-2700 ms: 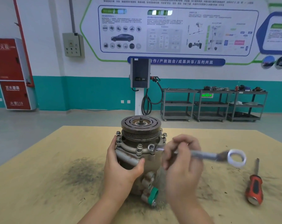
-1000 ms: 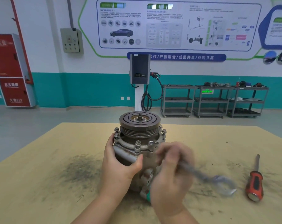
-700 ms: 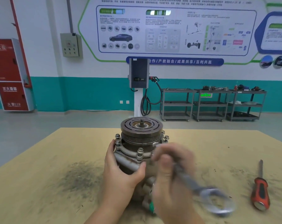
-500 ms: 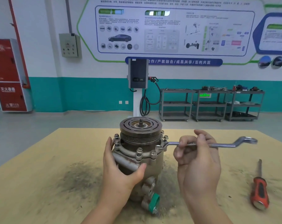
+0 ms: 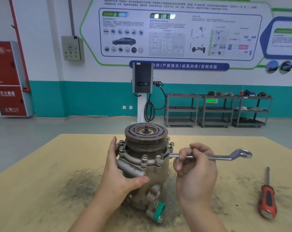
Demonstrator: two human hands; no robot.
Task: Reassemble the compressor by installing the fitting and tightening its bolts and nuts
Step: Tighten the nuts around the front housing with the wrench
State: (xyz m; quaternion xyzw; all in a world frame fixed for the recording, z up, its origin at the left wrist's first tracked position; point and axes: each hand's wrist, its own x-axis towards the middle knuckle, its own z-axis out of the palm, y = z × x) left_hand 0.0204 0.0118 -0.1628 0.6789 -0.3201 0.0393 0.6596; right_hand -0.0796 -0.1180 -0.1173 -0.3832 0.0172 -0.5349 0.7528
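Observation:
The compressor stands upright in the middle of the wooden table, its grooved pulley on top. Several bolts with nuts ring its flange. A green-capped port sticks out low at the front. My left hand wraps round the compressor's left side, thumb across the front. My right hand grips the shank of a silver ring spanner, which lies level and points right. The spanner's near end sits at a flange bolt on the right front.
A red-handled screwdriver lies on the table at the right. Dark metal dust covers the wood around the compressor. Beyond the table are a charging post, grey shelf carts and a red cabinet.
My right hand swung the spanner down toward me, then set it back level, pointing right, with its end at the right front flange bolt. My left hand kept its hold.

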